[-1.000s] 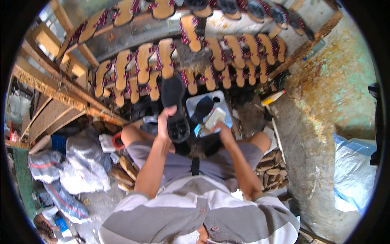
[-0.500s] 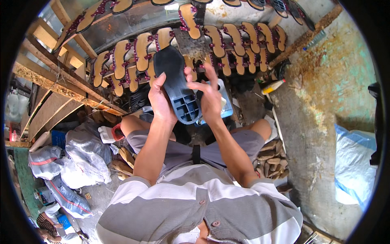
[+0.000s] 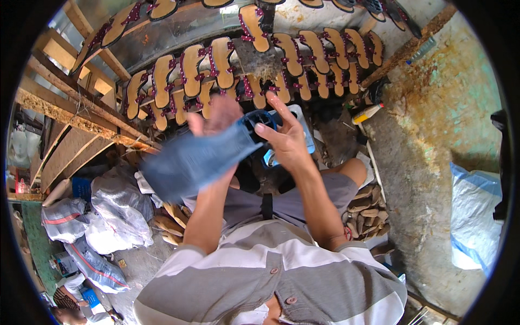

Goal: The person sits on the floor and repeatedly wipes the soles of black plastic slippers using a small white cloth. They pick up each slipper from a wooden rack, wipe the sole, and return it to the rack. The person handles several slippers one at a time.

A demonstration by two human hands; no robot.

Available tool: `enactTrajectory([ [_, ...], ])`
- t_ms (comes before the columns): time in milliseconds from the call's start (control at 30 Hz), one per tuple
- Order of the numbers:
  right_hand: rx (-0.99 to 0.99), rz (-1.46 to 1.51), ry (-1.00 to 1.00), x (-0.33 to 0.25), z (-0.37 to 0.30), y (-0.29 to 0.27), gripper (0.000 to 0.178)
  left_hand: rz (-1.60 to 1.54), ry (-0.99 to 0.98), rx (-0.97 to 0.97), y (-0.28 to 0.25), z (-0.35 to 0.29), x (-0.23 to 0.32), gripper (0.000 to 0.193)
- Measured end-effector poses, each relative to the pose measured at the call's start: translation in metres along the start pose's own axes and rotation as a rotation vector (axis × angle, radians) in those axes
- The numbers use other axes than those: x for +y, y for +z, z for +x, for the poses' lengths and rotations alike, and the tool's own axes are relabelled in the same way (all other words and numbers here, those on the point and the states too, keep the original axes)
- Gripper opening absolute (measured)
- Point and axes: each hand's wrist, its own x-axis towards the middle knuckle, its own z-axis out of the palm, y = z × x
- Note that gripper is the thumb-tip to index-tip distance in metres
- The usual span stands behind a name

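Note:
A dark shoe sole (image 3: 197, 160) is tilted across my lap, its wide front end down to the left and blurred by motion. My right hand (image 3: 292, 142) grips its hollow heel end, thumb on the near side and forefinger stretched out beyond. Behind the sole, my left hand (image 3: 221, 112) is smeared; its thumb and fingers look apart, and part of the palm is hidden. Whether it touches the sole is unclear. Just beyond my right hand is a light blue container (image 3: 304, 130), partly covered.
Sandals with dotted straps (image 3: 192, 70) hang in rows ahead. Wooden slats (image 3: 86, 116) stand at left, above plastic bags (image 3: 116, 216). Wooden shoe forms (image 3: 365, 214) lie right of my knee. A yellow bottle (image 3: 367, 114) and a white sack (image 3: 474, 214) are further right.
The sole has swung from upright to slanting down left, its front end now nearest the left. My right hand has closed on the heel; my left hand has come off the sole's edge.

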Motion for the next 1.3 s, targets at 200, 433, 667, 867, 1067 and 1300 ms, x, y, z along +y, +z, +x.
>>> enactTrajectory([
  [200,-0.338,-0.568,-0.173,0.017,0.014,-0.060,0.039,-0.417,-0.548,-0.153,-0.044,-0.041,-0.007,0.080],
  [433,0.010,-0.905,-0.695,0.016,0.009,-0.059,0.044,-0.396,-0.515,-0.206,-0.046,-0.031,-0.004,0.080],
  [667,0.165,-1.021,-0.637,0.045,-0.021,-0.033,0.050,-0.355,-0.488,-0.282,-0.043,-0.022,-0.009,0.083],
  [867,-0.072,-1.232,-1.041,0.053,-0.074,-0.041,0.059,-0.046,-0.483,-0.221,-0.081,-0.011,-0.008,0.070],
  [1067,0.078,-1.372,0.094,0.116,-0.001,-0.167,0.083,0.246,-0.801,0.114,-0.115,-0.049,-0.035,0.042],
  [1300,0.029,-1.707,0.339,0.168,-0.050,-0.207,0.091,0.477,-0.640,0.208,-0.113,-0.079,-0.023,0.050],
])
